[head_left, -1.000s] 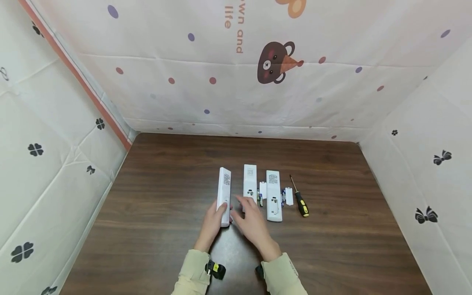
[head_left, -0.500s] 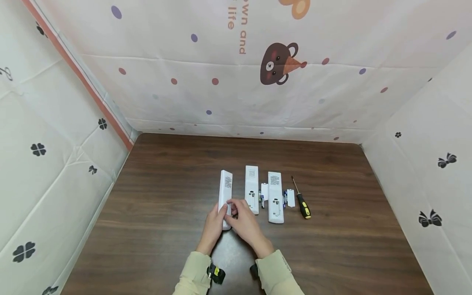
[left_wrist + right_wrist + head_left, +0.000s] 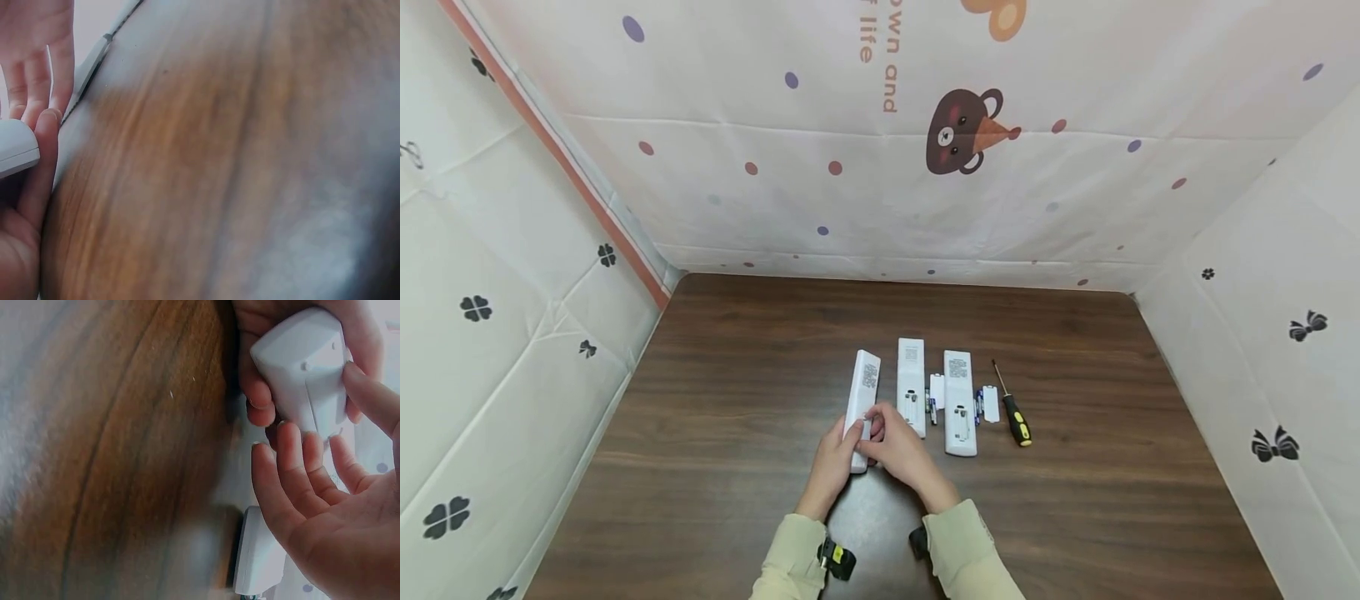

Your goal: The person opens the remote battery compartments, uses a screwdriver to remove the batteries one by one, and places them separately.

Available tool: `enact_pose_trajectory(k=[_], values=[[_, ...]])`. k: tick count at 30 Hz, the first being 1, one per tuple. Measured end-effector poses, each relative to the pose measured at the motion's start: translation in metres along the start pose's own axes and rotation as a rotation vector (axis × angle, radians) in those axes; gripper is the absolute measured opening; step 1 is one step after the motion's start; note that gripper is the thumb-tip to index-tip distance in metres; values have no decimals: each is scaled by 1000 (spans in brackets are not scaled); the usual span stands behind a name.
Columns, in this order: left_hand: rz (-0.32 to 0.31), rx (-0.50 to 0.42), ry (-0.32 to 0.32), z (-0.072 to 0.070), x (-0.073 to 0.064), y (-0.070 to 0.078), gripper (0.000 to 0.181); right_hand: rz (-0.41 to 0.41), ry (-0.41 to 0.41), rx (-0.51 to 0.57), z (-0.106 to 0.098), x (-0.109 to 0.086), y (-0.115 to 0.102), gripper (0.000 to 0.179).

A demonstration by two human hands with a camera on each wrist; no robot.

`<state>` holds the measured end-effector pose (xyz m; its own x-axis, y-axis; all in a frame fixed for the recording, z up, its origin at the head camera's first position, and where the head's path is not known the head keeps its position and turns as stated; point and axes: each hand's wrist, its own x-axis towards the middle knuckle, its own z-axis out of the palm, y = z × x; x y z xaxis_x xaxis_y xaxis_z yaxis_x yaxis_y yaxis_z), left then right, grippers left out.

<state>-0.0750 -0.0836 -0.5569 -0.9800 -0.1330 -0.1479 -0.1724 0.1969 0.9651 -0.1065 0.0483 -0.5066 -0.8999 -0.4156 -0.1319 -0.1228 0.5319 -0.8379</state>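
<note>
A white remote control [image 3: 860, 392] with a printed square code on its back stands tilted above the table. My left hand [image 3: 832, 467] grips its lower part, thumb over the back. My right hand [image 3: 904, 454] is at its right side, thumb and index finger touching the back near the seam of the battery cover [image 3: 326, 394]. In the right wrist view, the other fingers of this hand hang loosely extended. The left wrist view catches only the rounded end of the remote control. Whether the cover has shifted I cannot tell.
Two more white remote controls [image 3: 911, 379] [image 3: 958, 404] lie to the right with their battery bays uncovered. Loose batteries [image 3: 978, 407] and detached covers [image 3: 991, 403] lie beside them. A black-and-yellow screwdriver [image 3: 1017, 421] lies further right. Patterned white cloth [image 3: 880, 200] borders the wooden table [image 3: 737, 367].
My right hand has moved left from beside the remote control onto its back. The remote control's top has leaned slightly to the right in my left hand.
</note>
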Motion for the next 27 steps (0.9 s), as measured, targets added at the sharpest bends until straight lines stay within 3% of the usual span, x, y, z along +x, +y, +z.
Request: enact_pose_trajectory(k=[6, 9, 13, 19, 27], values=[[-19, -86, -67, -1, -1, 2, 40, 34, -15, -20, -3, 2, 0, 42], [-11, -103, -82, -4, -6, 17, 38, 55, -8, -25, -4, 3, 0, 41], [3, -55, -43, -5, -13, 37, 36, 70, 5, 4, -3, 3, 0, 41], [-23, -18, 15, -5, -14, 41, 35, 15, 66, -8, -1, 3, 0, 38], [-66, -215, -72, -5, -10, 34, 38, 25, 152, -38, -16, 12, 2, 24]])
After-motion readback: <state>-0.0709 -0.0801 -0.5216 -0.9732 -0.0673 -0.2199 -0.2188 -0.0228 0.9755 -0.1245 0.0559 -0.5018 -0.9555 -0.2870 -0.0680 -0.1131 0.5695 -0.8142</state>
